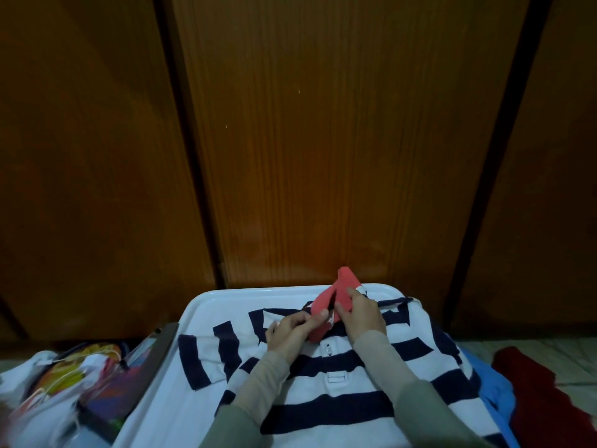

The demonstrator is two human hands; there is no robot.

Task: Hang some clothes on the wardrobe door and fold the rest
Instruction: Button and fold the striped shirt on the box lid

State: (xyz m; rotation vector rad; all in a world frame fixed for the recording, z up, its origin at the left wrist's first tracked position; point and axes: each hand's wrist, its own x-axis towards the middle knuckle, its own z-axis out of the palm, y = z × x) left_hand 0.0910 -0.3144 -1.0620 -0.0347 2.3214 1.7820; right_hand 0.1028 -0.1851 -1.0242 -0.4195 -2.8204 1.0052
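Both hands, left (292, 331) and right (361, 313), pinch a small coral-red knit garment (339, 292) above a navy-and-white striped polo shirt (339, 383); no writing is readable.

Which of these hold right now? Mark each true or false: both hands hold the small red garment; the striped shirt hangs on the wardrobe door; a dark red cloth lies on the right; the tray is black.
1. Both the left hand and right hand hold the small red garment: true.
2. The striped shirt hangs on the wardrobe door: false, it lies flat on the tray.
3. A dark red cloth lies on the right: true.
4. The tray is black: false, white.
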